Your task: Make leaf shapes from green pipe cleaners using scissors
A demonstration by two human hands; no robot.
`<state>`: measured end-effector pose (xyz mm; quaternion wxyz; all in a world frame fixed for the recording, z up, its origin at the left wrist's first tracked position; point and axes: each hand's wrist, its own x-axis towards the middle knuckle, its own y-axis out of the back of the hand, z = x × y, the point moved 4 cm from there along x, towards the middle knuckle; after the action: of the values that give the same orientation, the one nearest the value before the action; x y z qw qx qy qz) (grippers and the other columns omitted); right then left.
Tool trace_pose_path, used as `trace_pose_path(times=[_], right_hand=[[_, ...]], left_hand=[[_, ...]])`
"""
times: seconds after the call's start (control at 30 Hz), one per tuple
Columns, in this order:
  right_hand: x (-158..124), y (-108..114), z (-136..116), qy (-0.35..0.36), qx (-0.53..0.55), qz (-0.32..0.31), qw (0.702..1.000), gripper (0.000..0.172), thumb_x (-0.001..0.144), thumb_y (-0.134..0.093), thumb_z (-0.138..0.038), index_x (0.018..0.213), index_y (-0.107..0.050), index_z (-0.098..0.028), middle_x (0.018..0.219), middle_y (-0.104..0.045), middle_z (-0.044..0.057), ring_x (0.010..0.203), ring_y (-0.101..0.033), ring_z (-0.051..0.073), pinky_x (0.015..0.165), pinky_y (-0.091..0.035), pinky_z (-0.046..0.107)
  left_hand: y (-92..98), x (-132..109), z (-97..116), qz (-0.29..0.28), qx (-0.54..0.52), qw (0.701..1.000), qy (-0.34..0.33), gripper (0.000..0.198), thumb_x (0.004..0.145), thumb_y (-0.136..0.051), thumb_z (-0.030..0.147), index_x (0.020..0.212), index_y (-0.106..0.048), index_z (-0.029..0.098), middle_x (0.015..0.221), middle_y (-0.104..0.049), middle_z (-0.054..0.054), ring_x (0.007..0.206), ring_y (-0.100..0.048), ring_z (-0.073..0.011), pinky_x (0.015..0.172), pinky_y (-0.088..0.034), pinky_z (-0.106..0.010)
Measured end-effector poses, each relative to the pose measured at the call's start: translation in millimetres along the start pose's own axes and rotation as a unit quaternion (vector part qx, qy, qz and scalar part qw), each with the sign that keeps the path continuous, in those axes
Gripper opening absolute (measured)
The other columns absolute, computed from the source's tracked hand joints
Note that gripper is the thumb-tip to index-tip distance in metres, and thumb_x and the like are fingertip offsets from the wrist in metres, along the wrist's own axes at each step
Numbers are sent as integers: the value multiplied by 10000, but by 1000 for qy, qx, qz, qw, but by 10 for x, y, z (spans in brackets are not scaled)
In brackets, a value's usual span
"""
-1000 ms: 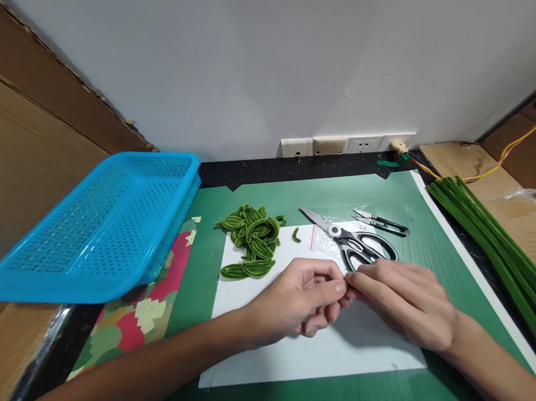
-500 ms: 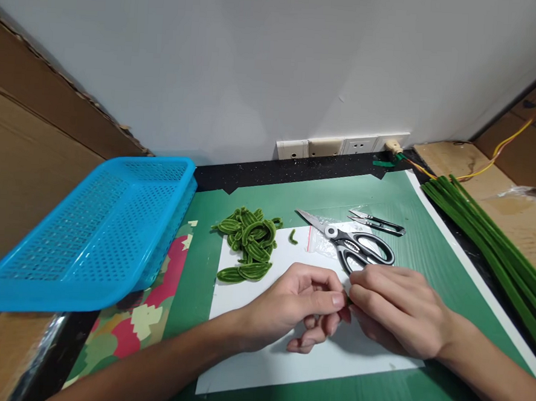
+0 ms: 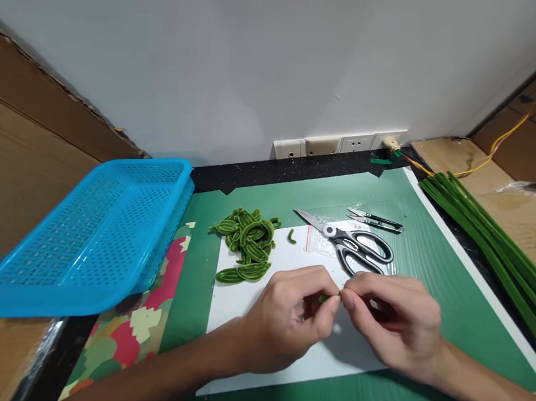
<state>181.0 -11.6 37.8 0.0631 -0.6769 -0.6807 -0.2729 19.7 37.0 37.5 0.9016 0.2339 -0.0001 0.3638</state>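
My left hand (image 3: 295, 314) and my right hand (image 3: 390, 320) meet fingertip to fingertip over a white sheet (image 3: 263, 279). Both are pinched on a small green pipe-cleaner piece (image 3: 323, 299), of which only a sliver shows between the fingers. A pile of bent green pipe-cleaner shapes (image 3: 245, 241) lies just beyond my left hand. One short green scrap (image 3: 292, 236) lies alone on the sheet. Black-handled scissors (image 3: 353, 245) rest right behind my right hand.
A blue perforated basket (image 3: 88, 238) tilts at the left. Small thread snips (image 3: 376, 220) lie behind the scissors on the green mat (image 3: 419, 246). A bundle of long green pipe-cleaner stems (image 3: 488, 238) runs along the right. Wall sockets (image 3: 335, 145) sit at the back.
Both hands have turned and curled more tightly around the green piece, shifting slightly left. The view has tipped a little downward.
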Motion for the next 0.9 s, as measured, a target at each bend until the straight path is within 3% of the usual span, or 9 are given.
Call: trace_pose_path(times=[0.07,0.17,0.27,0.37,0.5,0.6,0.73,0.9], right_hand=[[-10,-41,28,-76,41,5,996,263,1013,-600,-168,752,-638,-174,560,-446,-64,444,-354,64,407,-269,207],[-46,-105,110,-180,127,10,975,327,999,-672,-278,694,-633,-169,536,-393,-69,453,-306,68,399,-226,205],[-93,-171,209,-263,221,2,939,361,935,-784,-349,673,-613,-167,525,-410,-66,457,-323,70,408,-229,202],[-115,-199,281,-298,273,-5,915,369,927,-803,-380,693,-615,-166,524,-418,-71,442,-333,68,402,-235,200],[-80,-139,288,-249,217,-2,944,315,942,-790,-343,724,-650,-164,557,-441,-65,479,-352,75,424,-264,204],[-50,-57,258,-197,135,2,971,250,987,-725,-293,778,-665,-170,600,-491,-54,510,-394,83,453,-304,210],[1,66,201,-112,28,11,993,219,1040,-627,-218,824,-634,-187,630,-511,-56,515,-417,81,464,-322,212],[63,128,129,-30,-55,-2,998,181,1040,-589,-164,864,-593,-200,653,-530,-52,505,-427,81,454,-338,213]], left_hand=[[-9,-33,-3,21,109,989,-102,202,990,-556,113,810,-616,182,689,-502,10,605,-411,-124,567,-333,-275],[-22,-36,-46,-5,229,958,-170,238,980,-533,112,794,-651,200,667,-511,-10,602,-409,-154,557,-297,-319],[1,44,-70,-75,267,952,-130,258,996,-545,197,777,-677,224,657,-506,-27,587,-373,-174,529,-217,-357],[41,120,-50,-83,248,962,-74,246,986,-569,218,754,-652,236,669,-484,-26,592,-332,-179,531,-181,-357],[26,100,-25,-16,211,975,-72,268,981,-563,160,722,-568,229,657,-405,8,605,-315,-172,557,-209,-347],[2,51,-45,28,153,987,-28,249,1039,-514,183,802,-584,214,702,-450,13,627,-386,-156,589,-302,-310],[-35,24,-86,20,23,996,85,236,1095,-533,330,917,-611,195,735,-479,34,642,-423,-129,622,-355,-270],[-76,9,-106,0,-78,985,152,338,1113,-508,426,904,-617,182,767,-502,25,700,-439,-133,662,-352,-275]])
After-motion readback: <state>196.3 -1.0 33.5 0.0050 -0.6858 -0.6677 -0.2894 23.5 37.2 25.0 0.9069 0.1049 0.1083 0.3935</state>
